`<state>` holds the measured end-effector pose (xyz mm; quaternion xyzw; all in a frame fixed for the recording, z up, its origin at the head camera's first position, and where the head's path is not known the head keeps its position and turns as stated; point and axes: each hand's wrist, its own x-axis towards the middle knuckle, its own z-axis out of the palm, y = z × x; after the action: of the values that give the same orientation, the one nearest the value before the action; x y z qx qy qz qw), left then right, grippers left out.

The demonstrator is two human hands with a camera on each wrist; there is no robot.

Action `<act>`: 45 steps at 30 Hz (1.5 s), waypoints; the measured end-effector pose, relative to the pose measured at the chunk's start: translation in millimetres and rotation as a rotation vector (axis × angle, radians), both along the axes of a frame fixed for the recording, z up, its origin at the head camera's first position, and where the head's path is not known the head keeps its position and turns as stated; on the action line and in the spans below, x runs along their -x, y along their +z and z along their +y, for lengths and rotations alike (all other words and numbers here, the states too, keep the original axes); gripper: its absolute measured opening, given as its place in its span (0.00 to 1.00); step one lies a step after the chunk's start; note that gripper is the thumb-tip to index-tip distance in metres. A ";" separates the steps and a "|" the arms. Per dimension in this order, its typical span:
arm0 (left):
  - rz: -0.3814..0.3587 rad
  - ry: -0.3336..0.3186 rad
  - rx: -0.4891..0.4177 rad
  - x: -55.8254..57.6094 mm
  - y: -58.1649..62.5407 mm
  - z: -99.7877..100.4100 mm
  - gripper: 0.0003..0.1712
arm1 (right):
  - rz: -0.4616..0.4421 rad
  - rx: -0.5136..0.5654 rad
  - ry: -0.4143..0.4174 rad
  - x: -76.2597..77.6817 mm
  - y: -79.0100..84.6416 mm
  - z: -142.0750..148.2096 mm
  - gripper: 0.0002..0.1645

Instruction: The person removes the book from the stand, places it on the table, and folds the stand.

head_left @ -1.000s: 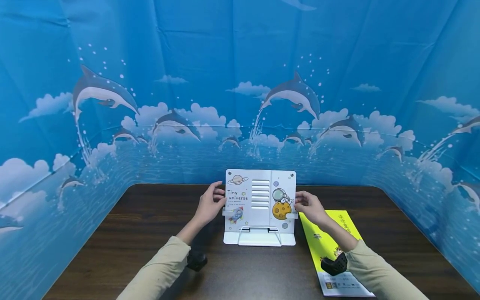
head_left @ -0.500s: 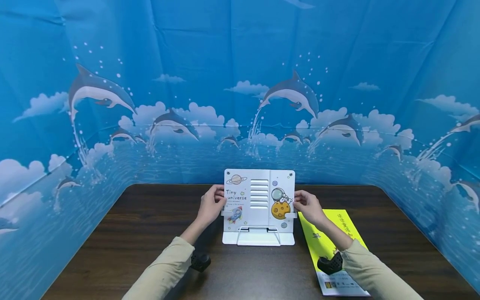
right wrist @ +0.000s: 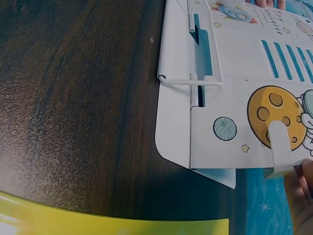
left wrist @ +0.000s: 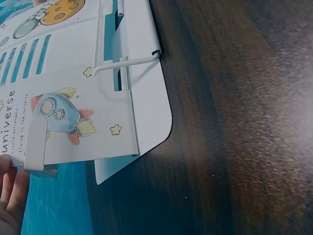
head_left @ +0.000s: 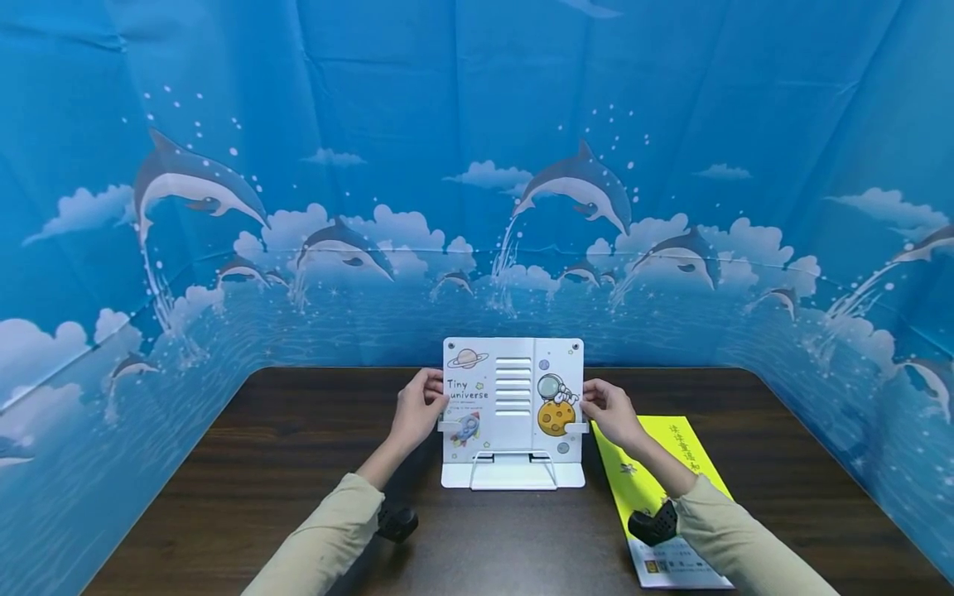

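A white metal book stand (head_left: 514,434) with space drawings and the words "Tiny universe" stands tilted up on the table. My left hand (head_left: 417,407) pinches its left side edge, thumb in front and the other fingers reaching behind the panel. On the opposite edge, just above a side clip (right wrist: 280,147), my right hand (head_left: 613,414) grips the panel in the same way. The left clip (left wrist: 35,144) lies over the rocket drawing. A white wire page holder (head_left: 553,473) sits at the lower front, over the flat base lip.
A yellow book (head_left: 656,451) lies flat on the dark wooden table (head_left: 313,447), partly under my right forearm. Behind the table's far edge hangs a blue curtain (head_left: 417,124) printed with dolphins.
My left fingers have drawn in from a looser spread onto the stand's left edge. My right hand keeps its place on the other edge. The view has shifted slightly.
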<state>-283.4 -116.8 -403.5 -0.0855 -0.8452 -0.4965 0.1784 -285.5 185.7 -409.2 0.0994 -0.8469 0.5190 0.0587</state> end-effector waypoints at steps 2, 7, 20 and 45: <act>-0.010 -0.003 -0.003 -1.5 0.0 -0.9 0.16 | 0.002 -0.006 -0.001 0.7 0.1 -0.6 0.11; -0.016 -0.011 -0.010 -6.3 -0.7 -4.1 0.16 | -0.009 -0.009 0.006 4.0 -0.4 -2.2 0.11; -0.021 -0.005 -0.042 -29.9 -1.8 -8.6 0.16 | -0.017 -0.054 0.029 14.6 0.8 -7.8 0.11; -0.017 0.016 -0.072 -65.6 -2.7 0.8 0.15 | 0.013 -0.046 -0.045 35.8 -4.4 -28.6 0.12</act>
<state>-217.8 -116.0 -406.2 -0.0678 -0.8290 -0.5258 0.1781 -321.2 157.1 -413.5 0.0850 -0.8602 0.4974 0.0737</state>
